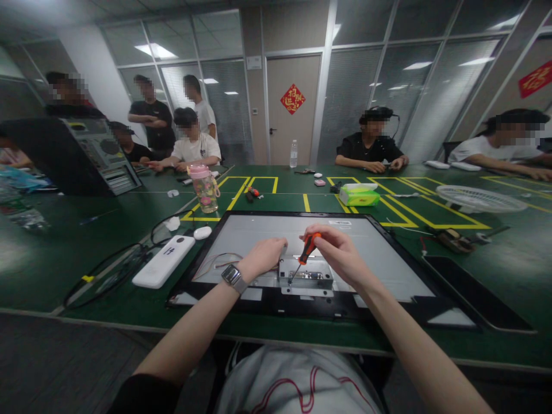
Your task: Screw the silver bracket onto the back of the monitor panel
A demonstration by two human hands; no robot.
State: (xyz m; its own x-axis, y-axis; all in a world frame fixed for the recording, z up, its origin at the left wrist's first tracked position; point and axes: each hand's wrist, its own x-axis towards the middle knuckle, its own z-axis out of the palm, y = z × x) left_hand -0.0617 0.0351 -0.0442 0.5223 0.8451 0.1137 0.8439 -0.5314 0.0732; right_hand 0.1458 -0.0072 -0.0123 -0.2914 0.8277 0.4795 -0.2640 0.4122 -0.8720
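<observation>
Right hand [334, 248]: closed around the screwdriver [309, 248], its tilted tip held at the metal box [310, 284].
Left hand [264, 256]: half curled at the box's left edge; whether it is gripped cannot be told.
Metal box: seated on the screen panel [241, 231].
Slip: the panel could be scratched if the tip is pushed sideways.

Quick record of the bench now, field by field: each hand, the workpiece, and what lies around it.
Right hand: holds orange-and-black screwdriver, tip pointing down at metal bracket
Left hand: beside bracket's left end; fingers' grip unclear
Workpiece: flat grey panel, black-edged, under bracket
Panel's left: white power bank, small white case
Panel's right: long black slab
Beyond: flowered bottle, green tissue pack
</observation>
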